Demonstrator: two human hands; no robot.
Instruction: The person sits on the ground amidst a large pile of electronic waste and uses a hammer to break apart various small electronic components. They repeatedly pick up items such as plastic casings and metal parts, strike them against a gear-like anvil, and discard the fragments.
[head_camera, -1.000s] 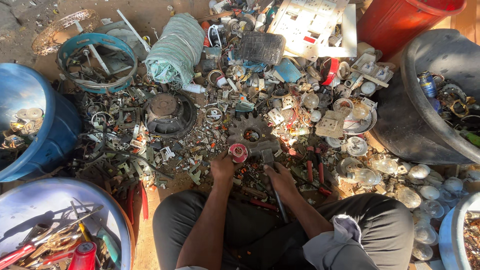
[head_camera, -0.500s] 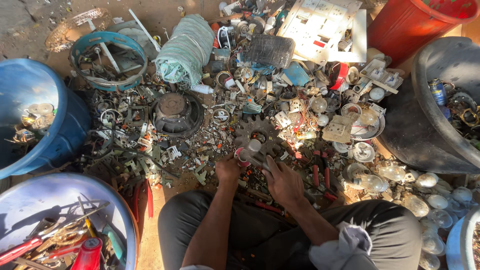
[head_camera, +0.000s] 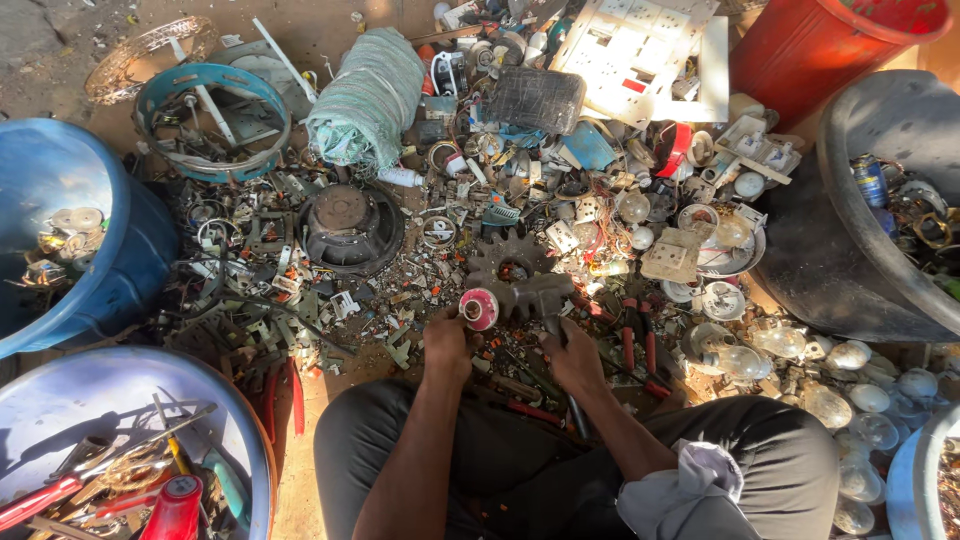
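Observation:
I sit on the ground over a heap of scrap parts. My left hand (head_camera: 447, 345) grips a small round pink-and-white part (head_camera: 479, 309) and holds it against a dark metal gear (head_camera: 507, 270) lying in the pile. My right hand (head_camera: 573, 357) is closed around the handle of a hammer (head_camera: 545, 297), whose grey head rests just right of the pink part. Red-handled pliers (head_camera: 636, 343) lie to the right of that hand.
A blue tub (head_camera: 70, 235) stands at left and a blue basin of tools (head_camera: 130, 450) at lower left. A black tub (head_camera: 870, 230) and red bucket (head_camera: 830, 50) are at right. Loose bulbs (head_camera: 830, 400), a dark speaker (head_camera: 350, 225) and a white switch panel (head_camera: 650, 55) lie around.
My right hand has drawn the hammer in, so its head now sits beside the pink part. The left hand stays on that part at the gear. My view has shifted slightly.

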